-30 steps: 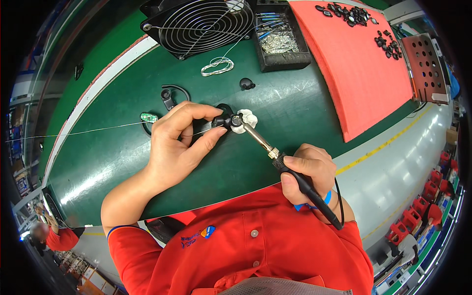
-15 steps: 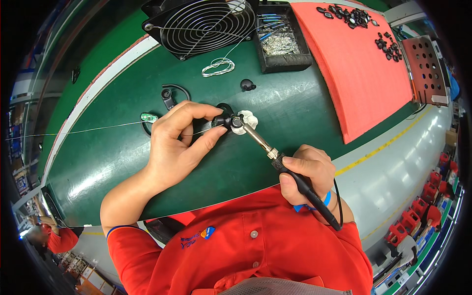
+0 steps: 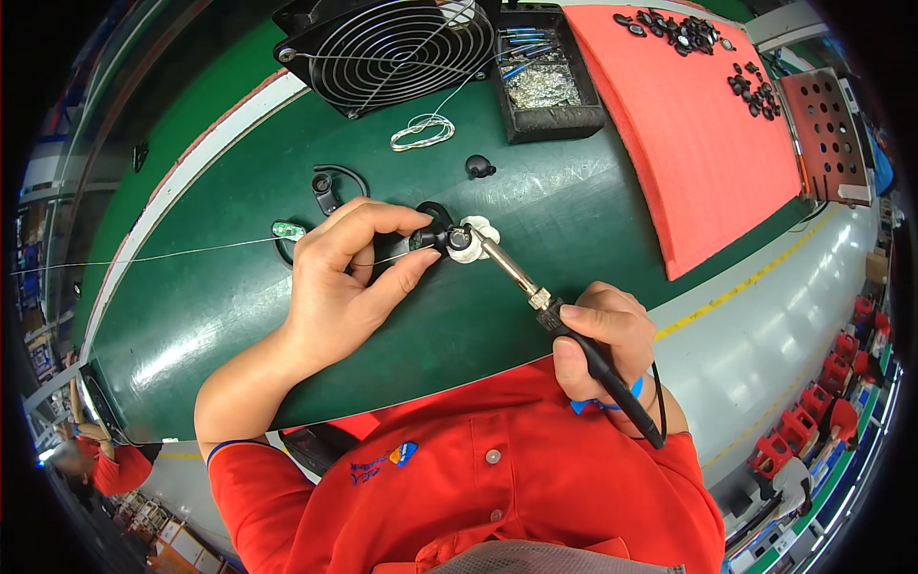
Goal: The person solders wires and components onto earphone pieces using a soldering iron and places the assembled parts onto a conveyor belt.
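Between the thumb and forefinger of my left hand (image 3: pixel 335 268), a small black earphone piece (image 3: pixel 436 235) is pinched above the bench. Its round, silvery end (image 3: pixel 460 239) faces up and rests over a white, lumpy pad (image 3: pixel 489 230). My right hand (image 3: pixel 612 335) grips a soldering iron (image 3: pixel 514 272) by its black handle, like a pen. The iron's tip is at the right edge of the round end; exact contact is too small to tell. A thin wire runs under my left fingers. Left of that hand lies an ear-hook piece with a green circuit board (image 3: pixel 287 230).
A black ear-hook part (image 3: pixel 326 191) and a small black piece (image 3: pixel 480 166) lie on the green mat (image 3: pixel 382 368). Beyond are coiled wire (image 3: pixel 423 132), a fan (image 3: pixel 402 53) and a black tray (image 3: pixel 557 124). Several black parts (image 3: pixel 693 33) sit on pink foam (image 3: pixel 679 153).
The soldering iron has shifted slightly right, its tip moving from over the round end to its right edge. My left hand keeps its pinch in nearly the same place.
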Tool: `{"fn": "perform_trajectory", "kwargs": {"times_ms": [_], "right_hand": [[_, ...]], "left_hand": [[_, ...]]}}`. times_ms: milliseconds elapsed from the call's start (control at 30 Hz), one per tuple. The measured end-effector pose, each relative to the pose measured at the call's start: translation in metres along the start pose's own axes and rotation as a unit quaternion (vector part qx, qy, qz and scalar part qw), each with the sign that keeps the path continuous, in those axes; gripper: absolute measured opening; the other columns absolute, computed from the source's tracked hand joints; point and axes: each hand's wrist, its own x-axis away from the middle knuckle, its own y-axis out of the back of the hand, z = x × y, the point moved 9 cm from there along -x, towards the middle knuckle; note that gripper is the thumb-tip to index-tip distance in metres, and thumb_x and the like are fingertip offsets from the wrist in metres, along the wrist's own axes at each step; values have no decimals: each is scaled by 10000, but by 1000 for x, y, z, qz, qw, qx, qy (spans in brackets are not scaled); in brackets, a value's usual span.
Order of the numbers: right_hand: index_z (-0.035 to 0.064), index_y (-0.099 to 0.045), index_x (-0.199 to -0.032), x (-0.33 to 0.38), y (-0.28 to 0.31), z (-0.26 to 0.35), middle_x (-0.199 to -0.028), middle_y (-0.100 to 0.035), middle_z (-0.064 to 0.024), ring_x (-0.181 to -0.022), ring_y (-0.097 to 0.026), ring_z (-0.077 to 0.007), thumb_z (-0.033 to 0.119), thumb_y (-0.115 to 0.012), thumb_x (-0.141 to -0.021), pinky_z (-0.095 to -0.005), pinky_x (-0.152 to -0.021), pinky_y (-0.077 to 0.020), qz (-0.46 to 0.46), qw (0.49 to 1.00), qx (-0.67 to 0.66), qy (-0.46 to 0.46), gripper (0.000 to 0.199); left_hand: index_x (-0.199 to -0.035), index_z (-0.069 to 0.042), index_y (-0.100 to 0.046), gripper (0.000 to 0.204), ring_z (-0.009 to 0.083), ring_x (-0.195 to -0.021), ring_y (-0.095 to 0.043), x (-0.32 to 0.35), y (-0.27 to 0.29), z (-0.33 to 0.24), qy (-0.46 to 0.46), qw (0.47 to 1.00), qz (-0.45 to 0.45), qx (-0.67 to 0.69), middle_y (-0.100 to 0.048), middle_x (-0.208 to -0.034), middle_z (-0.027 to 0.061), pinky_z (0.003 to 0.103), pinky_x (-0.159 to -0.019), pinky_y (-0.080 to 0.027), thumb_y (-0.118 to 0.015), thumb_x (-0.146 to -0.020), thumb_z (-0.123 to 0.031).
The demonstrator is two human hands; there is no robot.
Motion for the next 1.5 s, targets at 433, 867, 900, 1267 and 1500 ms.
{"fn": "perform_trajectory", "kwargs": {"times_ms": [433,867,900,1267,1500], "right_hand": [[-11,-598,-895,3,3,0,-541,-494,-45,-400,-456,-160,47,-667,-711,-264,-384,-353,-10,1000,1,1,205],[4,-612,-900,4,-1,2,-563,-516,-44,-405,-460,-162,30,-671,-683,-264,-388,-357,16,1000,1,3,226],[6,-613,-902,3,-2,1,-564,-517,-44,-408,-461,-162,30,-673,-680,-264,-389,-358,18,1000,4,1,231],[7,-613,-912,4,-1,0,-573,-529,-44,-409,-461,-162,25,-673,-675,-265,-390,-359,11,1000,-1,5,245],[9,-615,-914,3,-2,1,-564,-517,-41,-412,-464,-163,19,-673,-672,-266,-394,-362,22,1000,5,3,249]], "left_hand": [[-998,-24,-628,270,15,-537,-355,0,-1,-7,-42,999,5,-10,-605,-918,33,161,-470,-286,-711,-744,11],[-987,-11,-640,251,21,-566,-408,2,-3,-11,-82,996,2,-37,-603,-942,63,168,-438,-290,-709,-746,15],[-989,-39,-653,277,55,-509,-383,1,-1,-11,-76,996,-12,-36,-613,-880,44,206,-505,-312,-728,-723,-15],[-987,-11,-642,253,23,-562,-408,1,-3,-8,-79,996,4,-34,-601,-934,61,166,-442,-295,-711,-744,9],[-994,-16,-640,267,27,-560,-411,1,0,-12,-81,996,5,-38,-600,-933,58,167,-443,-297,-711,-738,12]]}}
